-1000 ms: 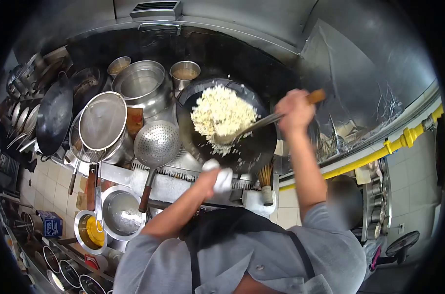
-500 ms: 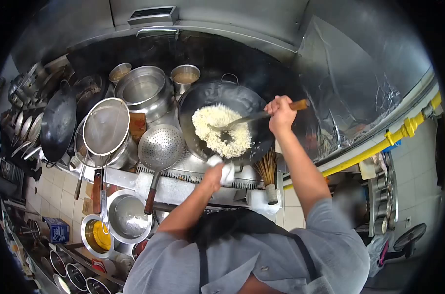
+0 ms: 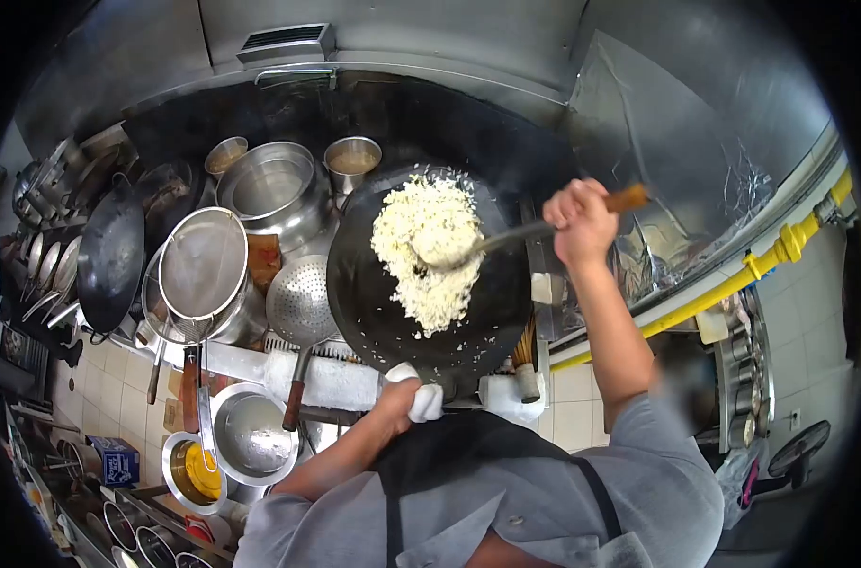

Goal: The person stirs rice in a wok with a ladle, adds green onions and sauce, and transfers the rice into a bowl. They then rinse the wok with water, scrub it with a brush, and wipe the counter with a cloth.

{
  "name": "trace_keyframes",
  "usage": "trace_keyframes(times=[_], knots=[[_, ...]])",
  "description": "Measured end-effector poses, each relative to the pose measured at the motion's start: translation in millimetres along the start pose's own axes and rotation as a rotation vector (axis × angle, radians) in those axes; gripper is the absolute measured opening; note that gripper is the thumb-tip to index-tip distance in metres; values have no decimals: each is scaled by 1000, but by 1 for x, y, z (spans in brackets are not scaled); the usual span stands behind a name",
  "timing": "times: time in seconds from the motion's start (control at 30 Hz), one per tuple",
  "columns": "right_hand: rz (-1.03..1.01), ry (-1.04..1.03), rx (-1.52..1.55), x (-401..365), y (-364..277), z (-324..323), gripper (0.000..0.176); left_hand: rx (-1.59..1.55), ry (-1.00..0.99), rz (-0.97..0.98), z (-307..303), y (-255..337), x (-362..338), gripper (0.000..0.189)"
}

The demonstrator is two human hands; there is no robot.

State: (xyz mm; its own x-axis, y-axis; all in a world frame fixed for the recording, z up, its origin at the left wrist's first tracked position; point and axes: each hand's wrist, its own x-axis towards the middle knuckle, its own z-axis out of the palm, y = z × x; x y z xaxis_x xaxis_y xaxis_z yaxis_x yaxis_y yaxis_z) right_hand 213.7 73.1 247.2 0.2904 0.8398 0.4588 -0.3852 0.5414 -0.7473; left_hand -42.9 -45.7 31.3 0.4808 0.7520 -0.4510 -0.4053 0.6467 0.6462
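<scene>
A large black wok holds a mound of pale rice, with loose grains scattered up its sides. My right hand is closed around the shaft of a wok ladle, just below its wooden end. The ladle's bowl sits in the rice, full of it. At the wok's near rim, my left hand grips a folded white cloth. The cloth covers the spot where the wok's handle would be, so the handle itself is hidden.
Left of the wok lie a perforated skimmer and a mesh strainer. Behind stand a steel pot and a small liquid-filled pot. A bamboo brush is at the right. Below left are a steel bowl and yellow food.
The wok has come nearer to my body, and its rice has shifted into a taller heap. My left hand moved back with the cloth; my right hand moved right with the ladle.
</scene>
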Motion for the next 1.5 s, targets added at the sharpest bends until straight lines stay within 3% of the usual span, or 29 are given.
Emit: trace_keyframes(times=[0.03,0.07,0.13,0.17,0.27,0.33,0.37,0.4,0.43,0.47,0.53,0.6,0.67,0.73,0.77,0.8,0.83,0.87,0.9,1.03,1.1,1.17,1.33,1.4,1.5], knots=[[-6,62,-44,-15,3,6,26,15,74,-48,5,-4,13,21],[-10,127,-88,-28,9,13,26,-58,168,-263,9,1,38,19],[7,103,-99,-39,60,-4,25,-194,-106,-126,-6,-2,93,16],[-7,159,-99,-34,75,-8,24,-188,-102,-125,-12,-7,94,16],[-56,170,-101,-5,46,-1,26,-68,261,-136,-16,-26,59,18],[16,96,5,0,3,5,23,-52,124,12,-15,-20,10,18],[0,66,-27,-6,-6,7,25,-58,116,10,-12,-19,21,18],[-5,37,-57,-16,-11,7,27,-65,126,-149,-8,-17,37,18],[17,84,-104,-30,4,8,26,-73,137,-300,-2,-9,52,19],[30,123,-144,-38,33,7,25,-152,48,-317,22,30,51,20],[11,195,-156,-29,76,-2,25,-201,-18,-146,-4,-6,132,22],[-44,197,-159,0,81,-2,26,-146,113,-133,0,-16,104,21],[-144,135,-100,27,42,18,25,-50,261,-125,-10,-31,56,22],[-229,90,-152,48,-9,41,26,-69,87,53,18,0,16,22],[-257,39,-165,60,-28,42,26,172,274,-196,24,15,28,22],[-202,36,-153,67,-46,48,27,-107,113,-252,9,13,59,21],[-207,29,-195,75,-58,54,28,-184,133,-176,3,18,94,20],[-211,33,-189,81,-64,60,28,-204,-18,-194,-4,19,125,18],[-223,14,-169,86,-66,60,27,-209,36,-144,-5,17,136,15],[-235,-5,-95,88,-13,35,25,-243,93,-124,-12,11,157,14],[-291,181,-325,78,48,32,26,-238,103,-154,-11,12,159,14],[110,171,-244,78,109,16,24,-279,19,-213,-19,8,159,15],[-22,-39,-152,96,64,40,23,-169,-67,-170,-49,25,69,21],[-47,53,-157,88,95,31,23,-175,-10,-187,-66,14,59,24],[142,27,-284,97,122,36,19,-131,18,-174,-59,25,25,26]])
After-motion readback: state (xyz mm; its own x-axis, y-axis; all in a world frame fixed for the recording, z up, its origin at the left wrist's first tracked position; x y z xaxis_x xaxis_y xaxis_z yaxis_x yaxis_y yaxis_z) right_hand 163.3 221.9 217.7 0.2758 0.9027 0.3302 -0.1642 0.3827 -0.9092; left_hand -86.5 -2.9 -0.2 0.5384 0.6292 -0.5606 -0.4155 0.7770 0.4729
